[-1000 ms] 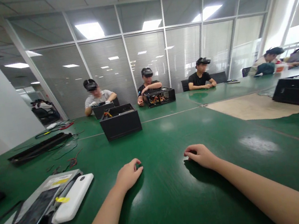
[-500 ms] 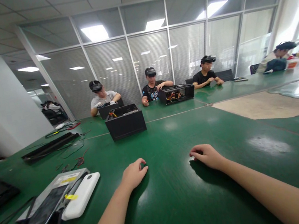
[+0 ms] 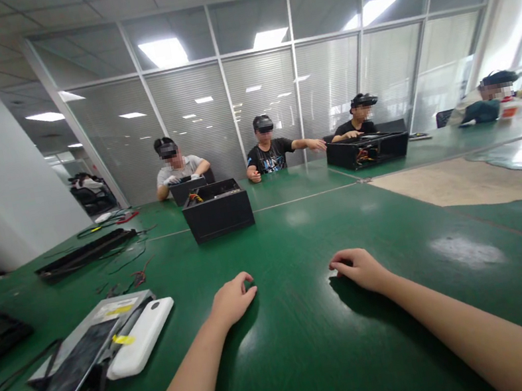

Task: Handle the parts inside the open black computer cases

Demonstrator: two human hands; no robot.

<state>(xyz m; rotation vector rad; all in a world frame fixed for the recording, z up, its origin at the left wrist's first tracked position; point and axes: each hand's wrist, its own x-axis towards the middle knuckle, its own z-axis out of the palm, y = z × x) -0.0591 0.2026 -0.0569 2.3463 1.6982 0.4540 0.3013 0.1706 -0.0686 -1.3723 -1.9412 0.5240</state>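
Observation:
My left hand (image 3: 233,300) rests on the green table (image 3: 298,350), its fingers loosely curled and the thumb apart from them. It holds nothing. Across from it, my right hand (image 3: 361,269) also lies on the tabletop with bent fingers, turned inward, and nothing shows in its grasp. Bare green surface lies between the two. Nearest to my left hand is a white power bank-like block (image 3: 141,338) with a yellow tag, beside a dark-screened phone (image 3: 71,380) on a grey metal case (image 3: 126,303).
A black computer case (image 3: 219,215) stands ahead; another black case (image 3: 368,151) lies farther right. Several people with headsets sit across the table. Loose wires (image 3: 138,276) and a long black part (image 3: 86,251) lie left. A beige patch (image 3: 441,187) shows at right.
The black case at the far side has moved right, from the middle person toward the person at right. The middle person's arm now stretches after it. My hands stay in place.

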